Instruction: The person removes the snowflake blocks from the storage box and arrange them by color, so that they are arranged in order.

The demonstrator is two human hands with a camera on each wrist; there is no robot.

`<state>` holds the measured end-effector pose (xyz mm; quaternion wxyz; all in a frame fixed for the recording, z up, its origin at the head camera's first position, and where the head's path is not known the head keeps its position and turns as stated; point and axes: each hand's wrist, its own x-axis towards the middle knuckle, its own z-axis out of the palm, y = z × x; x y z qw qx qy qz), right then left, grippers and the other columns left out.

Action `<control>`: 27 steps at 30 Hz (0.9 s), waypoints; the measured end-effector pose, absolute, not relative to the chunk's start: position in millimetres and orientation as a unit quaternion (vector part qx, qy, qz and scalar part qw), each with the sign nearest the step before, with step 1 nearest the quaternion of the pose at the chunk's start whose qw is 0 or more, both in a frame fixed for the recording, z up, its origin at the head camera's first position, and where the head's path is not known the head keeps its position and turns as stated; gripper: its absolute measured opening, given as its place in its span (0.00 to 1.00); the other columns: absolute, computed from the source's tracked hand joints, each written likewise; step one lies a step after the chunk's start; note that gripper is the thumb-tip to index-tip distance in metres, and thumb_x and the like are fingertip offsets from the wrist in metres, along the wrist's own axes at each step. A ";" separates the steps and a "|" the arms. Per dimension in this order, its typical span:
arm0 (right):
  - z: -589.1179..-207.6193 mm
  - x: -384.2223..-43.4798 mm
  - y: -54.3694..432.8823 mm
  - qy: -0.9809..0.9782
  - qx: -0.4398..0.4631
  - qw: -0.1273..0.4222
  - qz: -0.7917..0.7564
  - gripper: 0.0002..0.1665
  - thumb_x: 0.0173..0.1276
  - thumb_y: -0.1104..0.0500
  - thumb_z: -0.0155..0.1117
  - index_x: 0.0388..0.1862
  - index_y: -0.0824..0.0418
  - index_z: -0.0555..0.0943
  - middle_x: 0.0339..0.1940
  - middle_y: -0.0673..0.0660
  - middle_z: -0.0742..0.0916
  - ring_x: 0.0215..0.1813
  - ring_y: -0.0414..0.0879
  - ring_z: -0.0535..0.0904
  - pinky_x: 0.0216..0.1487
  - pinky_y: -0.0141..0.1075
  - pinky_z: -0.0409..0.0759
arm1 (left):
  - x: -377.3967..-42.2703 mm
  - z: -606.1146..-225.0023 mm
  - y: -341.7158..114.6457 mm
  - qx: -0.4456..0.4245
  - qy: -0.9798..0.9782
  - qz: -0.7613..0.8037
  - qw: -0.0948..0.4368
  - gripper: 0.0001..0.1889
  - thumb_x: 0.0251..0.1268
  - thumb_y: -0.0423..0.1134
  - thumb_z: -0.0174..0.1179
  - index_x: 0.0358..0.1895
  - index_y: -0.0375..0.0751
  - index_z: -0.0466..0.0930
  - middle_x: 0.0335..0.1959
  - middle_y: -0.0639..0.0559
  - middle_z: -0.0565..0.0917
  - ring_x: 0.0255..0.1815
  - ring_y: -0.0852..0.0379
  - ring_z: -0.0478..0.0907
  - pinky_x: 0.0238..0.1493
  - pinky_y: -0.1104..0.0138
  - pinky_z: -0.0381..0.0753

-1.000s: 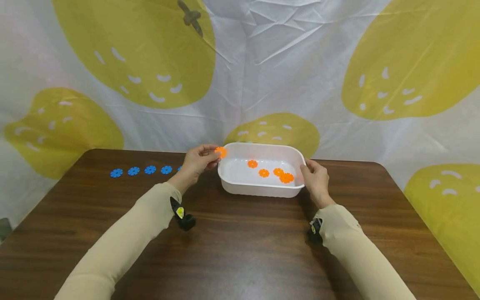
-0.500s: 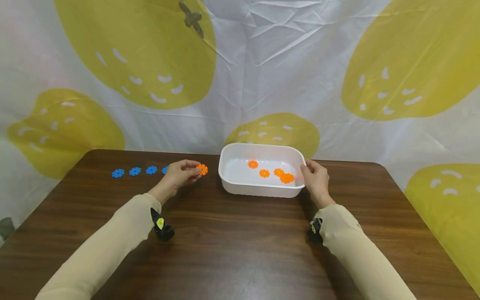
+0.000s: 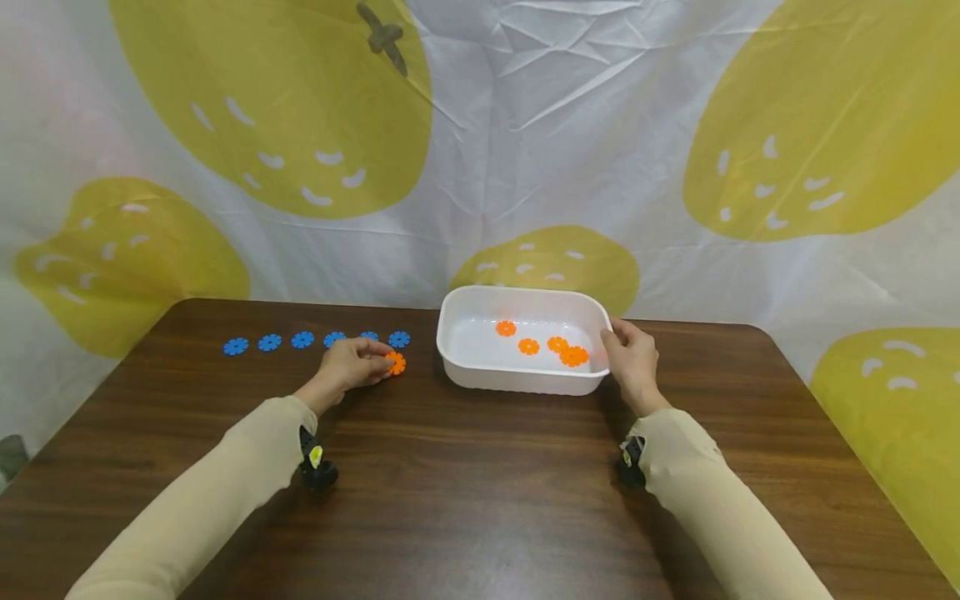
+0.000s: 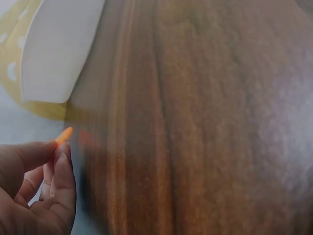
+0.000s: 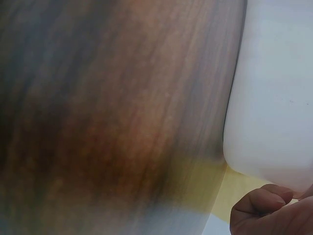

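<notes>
My left hand [image 3: 348, 368] pinches an orange snowflake disc [image 3: 396, 362] by its edge, just in front of the right end of a row of blue snowflake discs [image 3: 270, 342]. In the left wrist view the orange disc [image 4: 64, 135] shows edge-on between thumb and fingers, close over the table. My right hand [image 3: 632, 360] grips the right end of a white plastic basin [image 3: 517, 381], thumb over the rim. Several orange snowflake discs [image 3: 528, 347] lie flat on the basin's floor. In the right wrist view curled fingers [image 5: 266, 200] are at the basin's corner.
The dark wooden table [image 3: 480, 500] reaches back to a white curtain [image 3: 480, 167] with yellow fruit prints. The blue row runs along the table's back left, left of the basin. The basin stands near the back edge.
My left hand has carried the orange disc from the basin's left rim leftward, then down and nearer, uncovering the blue discs at the row's right end. My right hand and the basin have stayed put.
</notes>
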<state>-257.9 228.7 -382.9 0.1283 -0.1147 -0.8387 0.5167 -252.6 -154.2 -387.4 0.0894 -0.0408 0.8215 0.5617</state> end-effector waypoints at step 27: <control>-382.7 -257.6 228.7 -0.838 -0.117 0.127 0.517 0.24 0.72 0.57 0.50 0.64 0.65 0.72 0.56 0.66 0.80 0.53 0.53 0.74 0.58 0.44 0.75 | -257.7 -383.8 -152.0 -0.027 0.902 0.426 0.068 0.13 0.59 0.36 0.64 0.45 0.31 0.82 0.39 0.40 0.85 0.26 0.62 0.80 0.31 0.69 0.81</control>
